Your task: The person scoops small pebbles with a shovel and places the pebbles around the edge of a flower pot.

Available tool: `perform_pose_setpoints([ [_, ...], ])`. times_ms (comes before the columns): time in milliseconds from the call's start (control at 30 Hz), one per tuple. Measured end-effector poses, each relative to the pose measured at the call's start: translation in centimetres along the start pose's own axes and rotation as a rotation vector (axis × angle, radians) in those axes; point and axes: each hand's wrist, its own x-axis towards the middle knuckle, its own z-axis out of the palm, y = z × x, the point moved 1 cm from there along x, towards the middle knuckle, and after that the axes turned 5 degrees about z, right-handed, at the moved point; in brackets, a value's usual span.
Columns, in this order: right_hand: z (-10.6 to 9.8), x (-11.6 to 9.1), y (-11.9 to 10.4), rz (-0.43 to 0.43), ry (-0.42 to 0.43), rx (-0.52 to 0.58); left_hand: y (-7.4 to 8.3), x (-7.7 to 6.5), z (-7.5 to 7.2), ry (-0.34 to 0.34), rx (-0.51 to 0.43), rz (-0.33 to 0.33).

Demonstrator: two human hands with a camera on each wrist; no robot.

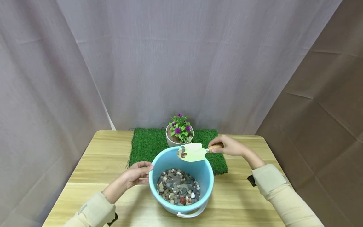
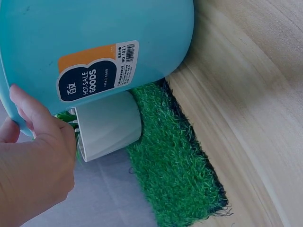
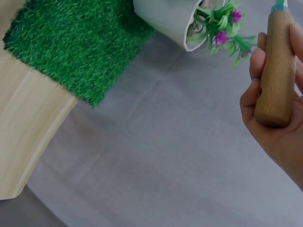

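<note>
A light blue bucket (image 1: 209, 183) stands on the table, with many mixed pebbles (image 1: 178, 186) lying in its bottom. My left hand (image 1: 139, 173) pinches its left rim, fingers along the outer wall and thumb at the edge, as the left wrist view shows (image 2: 40, 151). In my right hand (image 1: 231, 145) is a garden trowel (image 1: 195, 153), gripped by its wooden handle (image 3: 277, 71). The pale yellow-green blade reaches over the bucket's far rim, with a few small pebbles (image 1: 182, 154) near its tip. In the right wrist view the blade is mostly out of frame.
Behind the bucket, a white pot (image 1: 171, 142) with a purple-flowered plant (image 1: 180, 126) stands on a green artificial grass mat (image 1: 147, 142). The bucket's white handle (image 1: 193, 215) hangs at the front. Grey curtains (image 1: 181, 63) rise behind the wooden table (image 1: 93, 164).
</note>
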Motion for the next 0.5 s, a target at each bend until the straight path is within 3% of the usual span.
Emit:
perform_pose_setpoints([
  [500, -1.5, -0.9, 2.8, 0.056, 0.113, -0.017, 0.0, 0.0, 0.1, 0.008, 0.025, 0.013],
])
